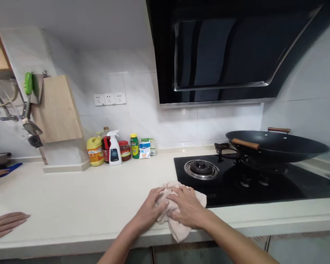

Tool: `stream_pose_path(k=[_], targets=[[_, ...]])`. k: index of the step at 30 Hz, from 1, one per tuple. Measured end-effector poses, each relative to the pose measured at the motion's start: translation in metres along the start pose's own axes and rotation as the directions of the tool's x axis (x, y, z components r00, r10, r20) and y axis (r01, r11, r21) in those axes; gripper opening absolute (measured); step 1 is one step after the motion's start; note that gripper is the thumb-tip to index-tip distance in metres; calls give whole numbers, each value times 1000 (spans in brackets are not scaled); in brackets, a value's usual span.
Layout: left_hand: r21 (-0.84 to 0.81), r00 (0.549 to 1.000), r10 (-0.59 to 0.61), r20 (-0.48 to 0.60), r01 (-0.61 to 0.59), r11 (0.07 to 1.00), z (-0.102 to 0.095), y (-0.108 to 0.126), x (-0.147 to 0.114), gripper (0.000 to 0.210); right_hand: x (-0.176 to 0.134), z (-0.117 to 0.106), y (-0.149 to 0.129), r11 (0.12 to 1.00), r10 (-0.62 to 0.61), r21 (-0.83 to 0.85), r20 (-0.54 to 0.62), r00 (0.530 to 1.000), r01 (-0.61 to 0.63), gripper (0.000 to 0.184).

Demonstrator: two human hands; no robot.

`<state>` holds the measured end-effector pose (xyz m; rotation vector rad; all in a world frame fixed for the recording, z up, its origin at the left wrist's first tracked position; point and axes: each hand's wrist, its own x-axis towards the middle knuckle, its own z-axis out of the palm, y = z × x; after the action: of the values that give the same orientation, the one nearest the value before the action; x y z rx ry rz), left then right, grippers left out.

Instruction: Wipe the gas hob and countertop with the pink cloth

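A pale pink cloth (180, 231) lies bunched at the front left corner of the black gas hob (225, 196), partly on the white countertop, with one end hanging toward the front edge. My left hand (150, 208) grips its left side, fingers curled into the folds. From the right, my right hand (187, 206) presses on the cloth with bent fingers. Both hands are close together, and part of the cloth is hidden beneath them.
A large black wok (277, 145) sits on the right burner; the left burner (201, 168) is bare. Along the wall stand a yellow jug (95, 152), a white spray bottle (114, 150) and several jars and packets. Another person's hand (7, 225) rests at the counter's left.
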<state>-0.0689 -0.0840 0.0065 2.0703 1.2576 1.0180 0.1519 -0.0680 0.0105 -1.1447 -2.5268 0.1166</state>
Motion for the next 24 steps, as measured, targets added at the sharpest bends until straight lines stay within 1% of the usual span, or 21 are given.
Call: stream_pose_path(k=[2,4,5,7,8,10,12,13,15,16,18,19,21,23,24], targets=[[182,998,-37,-55,46,982,-16,-15,-7,48,6,3,0,999,5,-38,-31,1000,-6,45],[382,993,-64,-103,99,919,-28,-30,-15,44,9,0,4,998,-9,-56,-39,999,7,38],[458,990,-77,-118,123,881,-32,-37,-19,41,9,-2,7,998,-22,-59,-45,999,19,36],[547,987,-96,-130,152,823,-36,-46,-25,39,9,-6,17,998,-35,-51,-71,997,31,32],[568,987,-101,-128,156,808,-36,-49,-27,39,8,-8,26,999,-19,-45,-88,996,16,31],[592,988,-98,-121,151,791,-35,-51,-30,39,0,-13,51,996,71,-43,-125,990,-77,31],[615,989,-91,-119,145,775,-32,-49,-31,39,-16,-20,89,973,210,-64,-171,963,-224,34],[625,989,-87,-117,141,767,-31,-47,-31,39,-28,-25,111,947,290,-84,-203,935,-312,37],[642,992,-75,-106,126,756,-29,-42,-31,38,-55,-35,153,878,421,-117,-272,865,-464,44],[651,993,-68,-100,117,750,-28,-39,-31,37,-68,-39,171,856,454,-130,-276,848,-500,46],[669,995,-53,-87,98,737,-26,-36,-31,37,-89,-44,191,839,470,-163,-264,842,-519,45],[678,995,-46,-87,93,729,-25,-35,-31,37,-94,-45,193,828,481,-181,-258,838,-531,45],[691,995,-32,-90,86,718,-23,-35,-31,38,-92,-44,183,800,511,-203,-260,819,-564,47],[692,995,-25,-92,82,718,-22,-36,-31,40,-77,-38,159,782,539,-196,-264,800,-591,55],[688,996,-26,-91,82,721,-22,-36,-31,42,-66,-34,144,796,532,-181,-243,811,-577,59]])
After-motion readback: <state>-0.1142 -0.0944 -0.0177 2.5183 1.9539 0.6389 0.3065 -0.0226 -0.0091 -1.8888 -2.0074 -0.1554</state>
